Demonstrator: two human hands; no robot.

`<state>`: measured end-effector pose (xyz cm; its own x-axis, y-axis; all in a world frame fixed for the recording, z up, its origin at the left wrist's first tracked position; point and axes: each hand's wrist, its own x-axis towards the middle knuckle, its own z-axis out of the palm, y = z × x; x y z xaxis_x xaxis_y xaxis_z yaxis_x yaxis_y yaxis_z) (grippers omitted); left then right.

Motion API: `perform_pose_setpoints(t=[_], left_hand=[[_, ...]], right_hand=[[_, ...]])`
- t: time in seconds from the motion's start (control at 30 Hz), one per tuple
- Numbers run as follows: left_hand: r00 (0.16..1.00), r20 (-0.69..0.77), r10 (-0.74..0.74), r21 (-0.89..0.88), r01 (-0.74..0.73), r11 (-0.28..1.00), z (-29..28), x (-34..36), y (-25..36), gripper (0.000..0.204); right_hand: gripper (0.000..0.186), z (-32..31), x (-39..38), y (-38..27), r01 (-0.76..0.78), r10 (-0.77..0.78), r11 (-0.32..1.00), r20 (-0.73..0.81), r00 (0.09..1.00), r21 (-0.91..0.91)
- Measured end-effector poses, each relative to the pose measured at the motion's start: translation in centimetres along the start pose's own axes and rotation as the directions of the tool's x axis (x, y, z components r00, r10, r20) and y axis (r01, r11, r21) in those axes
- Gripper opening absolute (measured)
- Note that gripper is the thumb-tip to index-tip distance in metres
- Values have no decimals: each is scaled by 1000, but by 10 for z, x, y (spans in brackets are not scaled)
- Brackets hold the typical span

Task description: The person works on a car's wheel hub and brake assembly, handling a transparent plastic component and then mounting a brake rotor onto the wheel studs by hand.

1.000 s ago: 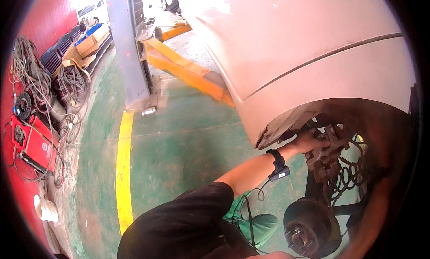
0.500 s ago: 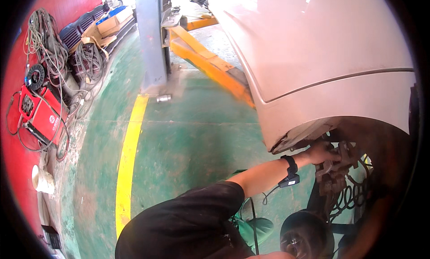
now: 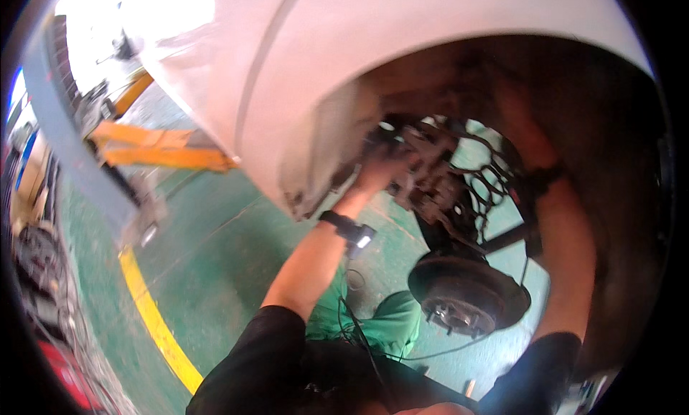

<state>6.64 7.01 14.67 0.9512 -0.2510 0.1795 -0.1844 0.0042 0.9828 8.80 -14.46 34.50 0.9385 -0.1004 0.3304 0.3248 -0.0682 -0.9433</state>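
Note:
A light-coloured car body (image 3: 287, 78) stands over me, its dark wheel arch (image 3: 574, 71) open in front. In the arch hangs a rusty metal part that looks like a brake caliper (image 3: 430, 175). My left hand (image 3: 380, 167) is closed on its left side, fingertips blurred. My right arm reaches up inside the arch; my right hand (image 3: 520, 121) is in deep shadow near the top, its fingers hidden. Black coils of a spring (image 3: 488, 175) show right of the caliper. Below are the brake disc (image 3: 466, 286) and its hub with wheel studs (image 3: 459, 318).
An orange lift arm (image 3: 158, 146) reaches under the car from a grey post (image 3: 72, 128) at the left. A yellow line (image 3: 158, 329) crosses the green floor. Cables and a red machine (image 3: 68, 372) lie along the left edge. A thin cable (image 3: 445, 352) runs near my legs.
My view has swung right and closer to the wheel arch. My right arm now shows, raised into the arch. My left hand stays at the rusty caliper.

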Motion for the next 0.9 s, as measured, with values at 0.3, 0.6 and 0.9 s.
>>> perform_pose_setpoints(t=[0.3,0.6,0.9], left_hand=[[999,-23,29,-116,-32,993,12,9,-23,76],[1000,-23,4,-181,-9,983,17,20,-39,70],[1000,-1,8,-204,-8,979,16,12,-25,74]], right_hand=[[28,-34,-7,25,186,-128,935,203,971,-300],[31,-60,12,78,540,-499,558,265,825,-630],[34,-112,40,75,468,-352,812,346,870,-349]])
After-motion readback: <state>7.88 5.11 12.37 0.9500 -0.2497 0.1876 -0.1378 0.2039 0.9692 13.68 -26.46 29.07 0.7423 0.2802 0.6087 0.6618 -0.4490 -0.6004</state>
